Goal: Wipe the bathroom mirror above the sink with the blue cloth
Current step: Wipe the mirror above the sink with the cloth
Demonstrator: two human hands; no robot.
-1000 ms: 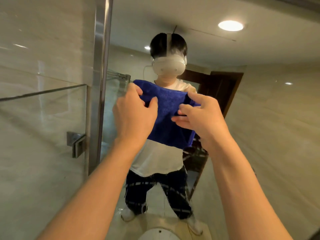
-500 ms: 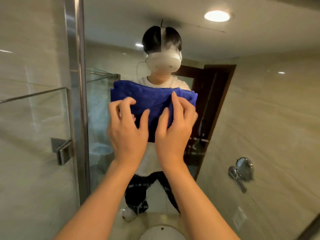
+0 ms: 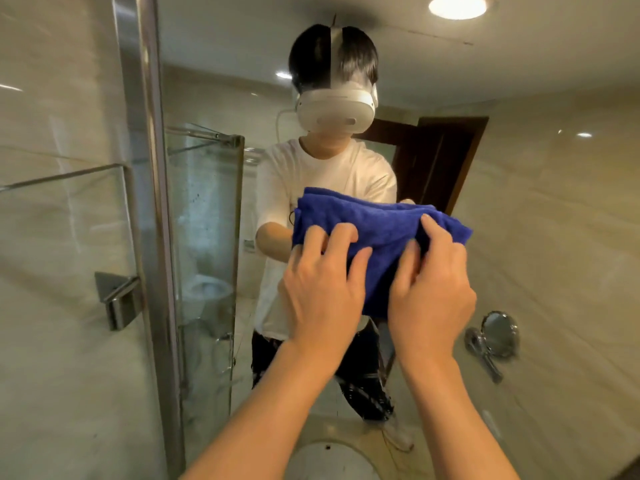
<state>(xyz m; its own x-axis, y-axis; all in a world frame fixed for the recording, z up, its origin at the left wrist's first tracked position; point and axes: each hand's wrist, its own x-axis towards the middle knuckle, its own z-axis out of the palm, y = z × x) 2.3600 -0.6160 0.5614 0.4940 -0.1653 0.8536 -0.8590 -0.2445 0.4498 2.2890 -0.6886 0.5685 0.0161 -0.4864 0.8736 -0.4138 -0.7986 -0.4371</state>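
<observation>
**Both hands on the cloth, pressed to the mirror**

We have both hands up on the blue cloth (image 3: 377,233), which sits flat against the mirror (image 3: 433,81), roughly mid-height and a bit right of the mirror's left frame edge.

Left hand (image 3: 323,289): fingers spread and lightly bent, fingertips lying on the lower left part of the cloth. Looks like pressing more than gripping; we see no pinch or fold held between fingers.

Right hand (image 3: 433,292): similar pose, fingers bent over the lower right part of the cloth, index finger reaching up toward the cloth's right edge. Thumb sits on the fabric near the middle. Whether any fabric is caught under the fingers we cannot tell.

The two hands are just beside each other, thumbs near but apart. The cloth is folded or bunched, wider than tall, its top edge running left to right with a slight downward slope to the right.

Around it:
- Metal frame strip (image 3: 149,220) runs top to bottom along the mirror's left edge, with tiled wall to the left of it.
- Metal bracket (image 3: 116,299) fixed on the wall left of the strip.
- Glass shower panel (image 3: 207,237) shows in the reflection, left of the cloth.
- Small round mirror on an arm (image 3: 498,336) is at lower right on the tiled wall.
- Sink (image 3: 329,462) rim is at the bottom edge, below the forearms.
- Ceiling light (image 3: 457,6) reflected at the top right corner.
</observation>
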